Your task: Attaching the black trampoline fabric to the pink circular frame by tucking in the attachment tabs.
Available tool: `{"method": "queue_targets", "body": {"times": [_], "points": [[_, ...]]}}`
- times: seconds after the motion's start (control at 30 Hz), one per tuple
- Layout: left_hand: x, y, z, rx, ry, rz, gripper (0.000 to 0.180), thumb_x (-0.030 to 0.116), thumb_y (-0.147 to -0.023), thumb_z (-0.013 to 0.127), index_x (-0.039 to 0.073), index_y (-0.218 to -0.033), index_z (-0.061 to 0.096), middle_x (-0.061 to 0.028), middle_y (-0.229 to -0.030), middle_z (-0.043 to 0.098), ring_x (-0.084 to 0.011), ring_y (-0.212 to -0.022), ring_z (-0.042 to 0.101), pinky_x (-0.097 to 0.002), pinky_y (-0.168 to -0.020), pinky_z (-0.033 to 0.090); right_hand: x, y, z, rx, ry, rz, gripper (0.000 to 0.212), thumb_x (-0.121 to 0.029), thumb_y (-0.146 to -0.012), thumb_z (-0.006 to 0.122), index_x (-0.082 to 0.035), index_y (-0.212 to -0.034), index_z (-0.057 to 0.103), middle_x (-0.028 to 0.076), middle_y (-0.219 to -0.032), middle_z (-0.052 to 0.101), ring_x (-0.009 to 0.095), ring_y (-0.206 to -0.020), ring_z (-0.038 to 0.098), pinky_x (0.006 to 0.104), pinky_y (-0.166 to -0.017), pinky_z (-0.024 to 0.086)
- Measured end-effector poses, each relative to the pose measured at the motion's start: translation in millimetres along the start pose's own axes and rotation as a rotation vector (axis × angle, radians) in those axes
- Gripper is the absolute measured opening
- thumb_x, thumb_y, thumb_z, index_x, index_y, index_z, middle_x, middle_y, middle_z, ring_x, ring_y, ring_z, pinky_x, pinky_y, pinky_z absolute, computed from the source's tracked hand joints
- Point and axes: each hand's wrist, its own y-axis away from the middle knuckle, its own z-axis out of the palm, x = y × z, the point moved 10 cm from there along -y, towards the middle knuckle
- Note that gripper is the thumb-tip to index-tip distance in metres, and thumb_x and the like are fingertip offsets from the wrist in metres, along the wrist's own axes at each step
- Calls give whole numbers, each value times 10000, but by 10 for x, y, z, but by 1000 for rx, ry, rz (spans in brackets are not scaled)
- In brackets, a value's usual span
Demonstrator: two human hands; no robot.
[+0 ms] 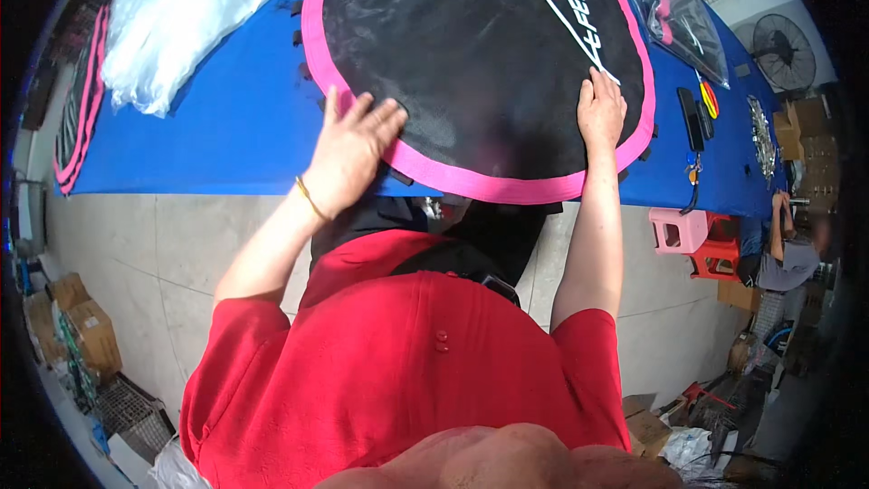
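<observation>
Left grip (353,147): open, palm down, fingers spread over the pink rim and onto the black panel.
Right grip (602,116): also open, laid on the panel with fingers together and slightly bent, tips at the white marking (588,36); closed on nothing that shows.
Round black panel (453,63): between and beyond both grips, spread out on the surface.
Pink rim (507,188): under part of the left grip, just right of the right grip; its near stretch reaches the surface's edge.
Step in hand: apparently smoothing or steadying the panel; a next move would seem to call for light, even pressure, or fingertips under the rim if it must lift.
Dark tabs (297,38): along the rim beyond the left grip; they might snag.
Blue surface (208,158): beneath the panel, running out past both grips.
Clear bag (674,14): beyond and right of the right grip, close by the rim, perhaps crowding that side.
Dark slim objects (691,118): right of the right grip, keys (693,166) nearer.
Translucent plastic heap (186,27): beyond and left of the left grip.
Stools (677,230): off the surface, right of and nearer than the right grip.
</observation>
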Motion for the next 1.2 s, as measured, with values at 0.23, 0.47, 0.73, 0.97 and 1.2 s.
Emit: {"method": "queue_targets", "body": {"times": [0.23, 0.47, 0.73, 0.97, 1.2], "points": [[224, 28, -14, 10, 92, 37, 690, 50, -950, 589, 192, -1625, 547, -34, -1657, 561, -358, -1541, 495, -699, -1329, 143, -15, -7, 8, -10, 2, -6, 416, -335, -1078, 594, -124, -1409, 729, 130, -1473, 689, 331, -1406, 592, 572, -1184, 425], [-280, -198, 11, 71, -99, -117, 631, 82, -988, 567, 208, -1606, 566, -35, -1639, 583, -355, -1495, 547, -719, -1298, 203, -9, -22, 9, 6, -19, -20, 404, -336, -1072, 610, -116, -1379, 751, 140, -1454, 706, 336, -1428, 586, 525, -1174, 437], [756, 6, 5, 73, 142, 154, 610, 154, -985, 572, 186, -1594, 576, -38, -1649, 566, -346, -1528, 508, -726, -1313, 143, -9, -3, 4, -32, -6, 6, 421, -340, -1081, 594, -124, -1417, 727, 144, -1496, 678, 344, -1438, 576, 556, -1193, 419], [-233, 52, -58, 104, -44, -150, 587, 101, -969, 587, 187, -1549, 623, -47, -1592, 625, -349, -1488, 541, -738, -1297, 189, -46, -50, 10, -22, 18, -14, 419, -331, -1083, 590, -125, -1423, 721, 140, -1497, 677, 331, -1444, 572, 553, -1198, 418], [213, -31, 20, 131, 19, -75, 565, 150, -995, 570, 157, -1558, 612, -68, -1606, 606, -344, -1501, 531, -727, -1310, 155, 19, -31, 10, -24, 27, 8, 417, -319, -1076, 595, -135, -1431, 714, 119, -1489, 678, 309, -1426, 588, 555, -1193, 423]]}}
